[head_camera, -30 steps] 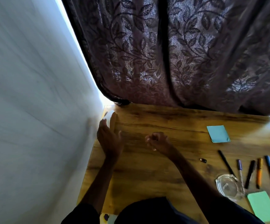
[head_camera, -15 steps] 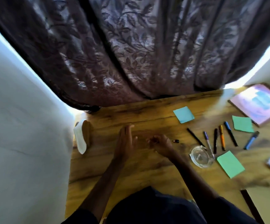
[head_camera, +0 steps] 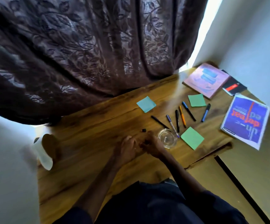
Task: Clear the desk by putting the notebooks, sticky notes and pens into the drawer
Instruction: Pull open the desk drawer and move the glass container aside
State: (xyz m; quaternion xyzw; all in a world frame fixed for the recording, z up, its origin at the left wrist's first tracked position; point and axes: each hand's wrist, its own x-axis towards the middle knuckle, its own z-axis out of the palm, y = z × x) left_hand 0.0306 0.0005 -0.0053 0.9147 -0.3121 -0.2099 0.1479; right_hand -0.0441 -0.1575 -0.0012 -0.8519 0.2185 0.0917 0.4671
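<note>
My left hand [head_camera: 127, 147] and my right hand [head_camera: 151, 145] meet at the middle of the wooden desk [head_camera: 85, 143]. The right hand's fingers are curled into a fist; whether it holds anything is hidden. The left hand's fingers are loosely bent beside it with nothing seen in them. Several pens [head_camera: 182, 116] lie fanned out to the right. A blue sticky pad [head_camera: 146, 104] and two green ones [head_camera: 196, 100] [head_camera: 192, 138] lie around them. At the far right are a pink notebook [head_camera: 206, 80], a black booklet [head_camera: 233, 87] and a blue notebook [head_camera: 245, 122].
A glass ashtray [head_camera: 167, 138] stands just right of my right hand. A small black cap [head_camera: 143, 130] lies just beyond my hands. A white object [head_camera: 43, 152] sits at the desk's left edge by the wall. A dark curtain [head_camera: 90, 50] hangs behind the desk.
The view has swung right, bringing the notebooks into sight. My left hand has left the white object at the left edge and come next to my right hand.
</note>
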